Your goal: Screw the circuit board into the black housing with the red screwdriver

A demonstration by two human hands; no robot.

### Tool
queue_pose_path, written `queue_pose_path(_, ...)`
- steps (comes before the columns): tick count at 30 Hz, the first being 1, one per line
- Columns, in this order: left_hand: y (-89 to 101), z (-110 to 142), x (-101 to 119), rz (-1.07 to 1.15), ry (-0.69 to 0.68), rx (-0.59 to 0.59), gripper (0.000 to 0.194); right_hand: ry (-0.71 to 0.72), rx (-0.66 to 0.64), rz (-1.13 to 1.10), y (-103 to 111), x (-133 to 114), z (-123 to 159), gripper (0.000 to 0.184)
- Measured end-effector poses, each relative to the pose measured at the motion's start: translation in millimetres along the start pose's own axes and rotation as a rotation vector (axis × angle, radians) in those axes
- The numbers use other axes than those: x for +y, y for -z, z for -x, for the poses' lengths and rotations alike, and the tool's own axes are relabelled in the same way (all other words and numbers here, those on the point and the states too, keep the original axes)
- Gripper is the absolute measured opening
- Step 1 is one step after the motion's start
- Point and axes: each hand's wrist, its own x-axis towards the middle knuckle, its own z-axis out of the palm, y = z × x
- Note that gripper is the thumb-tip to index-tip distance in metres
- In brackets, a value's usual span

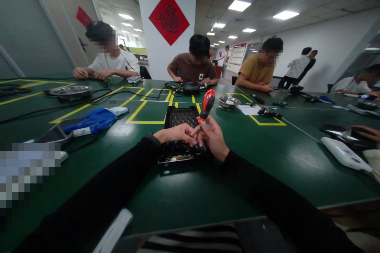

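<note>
My right hand [216, 139] is closed around a screwdriver [208, 104] with a red and black handle. The handle points up and its shaft slants down between my fingers. My left hand [176, 132] meets the right one near the lower end of the shaft, fingertips pinched together; what lies between them is hidden. Under both hands a black rectangular device housing [180, 116] lies on the green table, with a textured inside and a circuit strip [179, 159] along its near edge. My hands cover part of its right side.
Blue work gloves [95, 120] lie to the left. Metal bowls [229, 102] stand farther back on the table [297, 154], near small black parts [270, 113] on white paper. A white device [344, 153] is at right, beside another person's hand. Several people sit around the table.
</note>
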Motion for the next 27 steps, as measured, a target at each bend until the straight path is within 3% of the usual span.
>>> queue_pose_path(16, -1.1, -1.8, 2.0, 0.063, -0.004, 0.005, 0.015, -0.004, 0.044, -0.049, 0.1, 0.1, 1.6, 0.033)
queue_pose_path(27, -0.3, -1.2, 2.2, 0.014, -0.022, 0.008, 0.019, 0.047, 0.046, 0.029, -1.0, 1.1, -1.5, 0.026)
